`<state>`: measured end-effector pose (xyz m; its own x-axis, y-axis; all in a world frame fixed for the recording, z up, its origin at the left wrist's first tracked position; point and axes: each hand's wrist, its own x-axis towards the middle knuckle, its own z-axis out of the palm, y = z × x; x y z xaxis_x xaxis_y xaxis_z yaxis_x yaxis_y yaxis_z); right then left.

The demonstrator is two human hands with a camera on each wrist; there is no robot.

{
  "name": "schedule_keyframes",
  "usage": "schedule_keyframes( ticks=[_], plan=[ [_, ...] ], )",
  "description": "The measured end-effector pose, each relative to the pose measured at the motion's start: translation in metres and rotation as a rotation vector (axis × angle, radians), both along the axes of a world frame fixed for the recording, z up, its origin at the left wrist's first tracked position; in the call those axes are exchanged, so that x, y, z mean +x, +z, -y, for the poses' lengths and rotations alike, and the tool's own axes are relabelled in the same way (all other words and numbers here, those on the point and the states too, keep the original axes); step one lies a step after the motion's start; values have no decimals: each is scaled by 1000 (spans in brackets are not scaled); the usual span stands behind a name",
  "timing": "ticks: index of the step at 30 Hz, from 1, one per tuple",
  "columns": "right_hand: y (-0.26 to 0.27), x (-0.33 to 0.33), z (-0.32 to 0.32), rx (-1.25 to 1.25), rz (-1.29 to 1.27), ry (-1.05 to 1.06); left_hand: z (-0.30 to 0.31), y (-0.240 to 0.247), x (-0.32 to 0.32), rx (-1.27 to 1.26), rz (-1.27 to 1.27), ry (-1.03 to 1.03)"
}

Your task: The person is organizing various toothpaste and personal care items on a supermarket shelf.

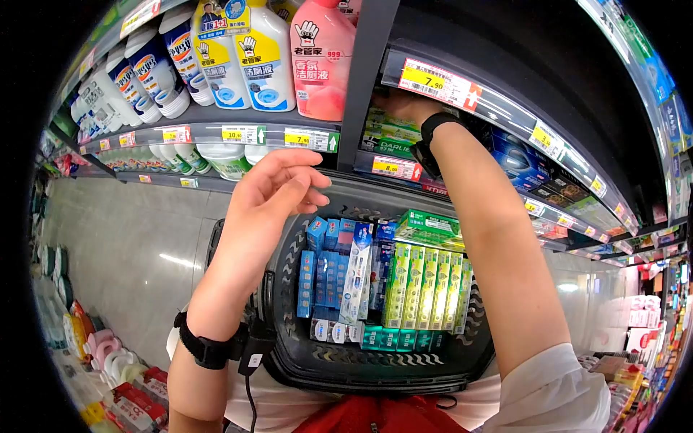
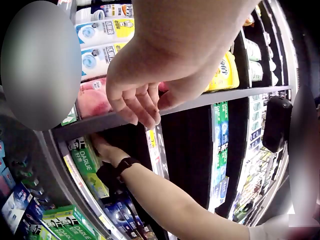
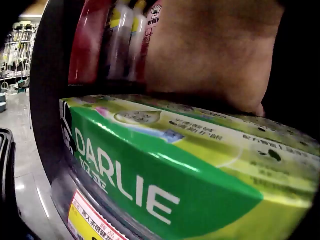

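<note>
My right hand (image 1: 413, 108) reaches into a shelf bay, over green and yellow Darlie toothpaste boxes (image 1: 395, 133). In the right wrist view, the back of that hand (image 3: 215, 55) is behind and above a Darlie box (image 3: 165, 165). Its fingertips are hidden, so I cannot tell whether they grip a box. My left hand (image 1: 278, 187) hangs in the air above the basket's far left side, fingers loosely curled with nothing in them. Below, a dark shopping basket (image 1: 361, 375) holds rows of toothpaste boxes, yellow-green ones (image 1: 426, 289) at the right and blue ones (image 1: 330, 278) at the left.
Toilet cleaner bottles (image 1: 267, 61) line the shelf at upper left, with a pink bottle (image 1: 321, 65) beside the upright divider (image 1: 364, 86). A shelf edge with price tags (image 1: 433, 81) runs just above my right wrist. Dark blue boxes (image 1: 516, 162) sit right of my forearm.
</note>
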<state>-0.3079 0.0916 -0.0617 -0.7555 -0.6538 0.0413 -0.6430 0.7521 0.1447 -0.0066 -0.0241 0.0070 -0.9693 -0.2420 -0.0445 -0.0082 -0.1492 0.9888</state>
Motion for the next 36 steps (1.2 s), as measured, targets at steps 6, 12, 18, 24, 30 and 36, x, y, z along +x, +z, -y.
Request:
schedule_keyframes(
  ticks=[6, 12, 18, 24, 30, 36],
  plan=[
    [-1, 12, 3, -112, 176, -158, -5, 2, 2, -27, 6, -27],
    [-14, 7, 0, 141, 206, -175, 2, -6, -3, -1, -4, -3],
    [-10, 33, -18, -23, 275, -191, 0, -9, -8, -6, -24, -7],
    [-8, 65, -50, -85, 305, -110, -12, -8, -7, -51, 3, -67],
    [-5, 127, -96, -29, 248, 70, -18, -16, -8, -69, 3, -112],
    [-45, 234, -153, 189, 168, 481, -27, -16, 0, -67, 16, -119]
  ],
)
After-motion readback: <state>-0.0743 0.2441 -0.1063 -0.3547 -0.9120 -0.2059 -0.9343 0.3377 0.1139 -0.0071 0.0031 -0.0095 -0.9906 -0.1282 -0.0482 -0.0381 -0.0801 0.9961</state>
